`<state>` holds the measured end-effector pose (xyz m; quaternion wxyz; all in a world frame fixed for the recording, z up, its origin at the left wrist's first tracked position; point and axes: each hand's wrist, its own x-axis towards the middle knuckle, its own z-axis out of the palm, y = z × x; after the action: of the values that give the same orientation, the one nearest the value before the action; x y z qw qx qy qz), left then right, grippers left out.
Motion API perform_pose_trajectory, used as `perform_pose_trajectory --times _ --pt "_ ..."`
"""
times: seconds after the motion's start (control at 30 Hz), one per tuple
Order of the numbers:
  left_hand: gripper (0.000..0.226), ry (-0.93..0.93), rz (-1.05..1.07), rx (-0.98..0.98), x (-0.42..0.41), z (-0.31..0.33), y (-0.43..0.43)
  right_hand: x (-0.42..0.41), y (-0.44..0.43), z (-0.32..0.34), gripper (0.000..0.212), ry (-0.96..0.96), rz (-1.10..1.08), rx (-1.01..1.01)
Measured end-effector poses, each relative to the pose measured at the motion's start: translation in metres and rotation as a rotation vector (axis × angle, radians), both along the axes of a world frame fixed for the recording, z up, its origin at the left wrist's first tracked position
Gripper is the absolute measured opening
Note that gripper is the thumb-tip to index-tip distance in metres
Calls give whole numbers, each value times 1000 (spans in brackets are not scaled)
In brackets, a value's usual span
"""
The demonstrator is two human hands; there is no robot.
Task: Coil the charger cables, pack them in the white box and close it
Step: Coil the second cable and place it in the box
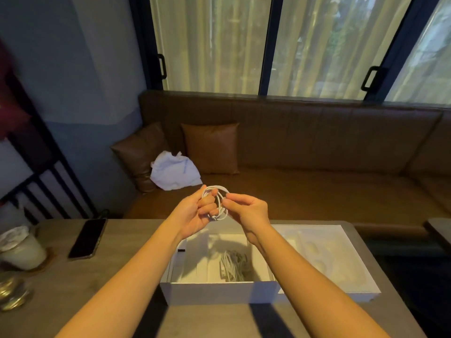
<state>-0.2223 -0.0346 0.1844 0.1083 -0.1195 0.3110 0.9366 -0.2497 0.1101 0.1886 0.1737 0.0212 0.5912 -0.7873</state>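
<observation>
The white box (220, 292) sat open on the tabletop (127, 276), close to its near edge, with one coiled cable (234, 265) lying inside, its loops running front to back. Just right of the box lay the lid (341, 250), inside face up. Left of the box lay a phone (88, 237) and a cup (20, 250). Above the box's far side, both hands held a second cable (218, 203) wound into a small upright ring: the left hand (195, 213) had its grip closed on the loops, the right hand (246, 211) pinched the ring's right side. Beyond stood a bench (317, 191).
</observation>
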Motion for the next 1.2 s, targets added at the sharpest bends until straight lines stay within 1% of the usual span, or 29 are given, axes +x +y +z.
perform_pose_trajectory --times 0.07,0.1,0.17,0.2,0.23,0.3,0.4,0.43,0.5,0.57,0.6,0.67,0.7,0.73,0.8,0.87,0.93,1.03,1.13,1.2 --pt "46 -132 65 -131 -11 -10 0 -9 -4 -12 18 -66 3 30" --pt "47 -197 114 -269 -16 -15 2 -13 -7 -19 17 -113 8 34" --pt "47 -301 211 -676 -26 -25 7 -19 -14 -36 19 -221 -14 13" --pt "47 -339 249 -850 -30 -30 9 -21 -18 -45 21 -267 -45 4" --pt "48 -360 274 -958 -34 -37 12 -23 -22 -53 23 -295 -74 11" --pt "47 -340 270 -1057 -37 -55 15 -28 -27 -65 22 -313 -95 58" --pt "21 -259 284 -1116 -32 -74 9 -35 -30 -83 19 -350 -89 98" --pt "17 -240 286 -1111 -30 -78 6 -38 -29 -89 19 -356 -89 122" --pt "14 -224 267 -1042 -28 -84 2 -43 -24 -99 16 -343 -102 223" --pt "8 -284 235 -975 -27 -91 1 -49 -20 -106 18 -325 -125 287" --pt "11 -334 230 -950 -27 -97 2 -53 -18 -109 19 -311 -141 315" --pt "26 -442 245 -925 -24 -110 3 -59 -15 -116 21 -290 -160 415" --pt "30 -471 242 -930 -22 -113 4 -61 -14 -120 22 -285 -155 467" --pt "27 -476 226 -933 -19 -116 5 -63 -13 -126 22 -286 -146 510" --pt "4 -437 179 -933 -11 -121 6 -64 -14 -139 22 -294 -134 578" --pt "16 -417 139 -898 -4 -122 7 -63 -17 -153 20 -287 -110 672" --pt "17 -404 118 -888 0 -124 5 -62 -19 -164 18 -279 -105 729" --pt "24 -412 72 -941 6 -126 1 -63 -21 -174 14 -242 -105 791" --pt "27 -408 2 -1016 13 -127 2 -58 -21 -176 6 -185 -39 869" --pt "26 -403 -35 -1060 17 -127 5 -54 -21 -177 9 -140 -17 882"
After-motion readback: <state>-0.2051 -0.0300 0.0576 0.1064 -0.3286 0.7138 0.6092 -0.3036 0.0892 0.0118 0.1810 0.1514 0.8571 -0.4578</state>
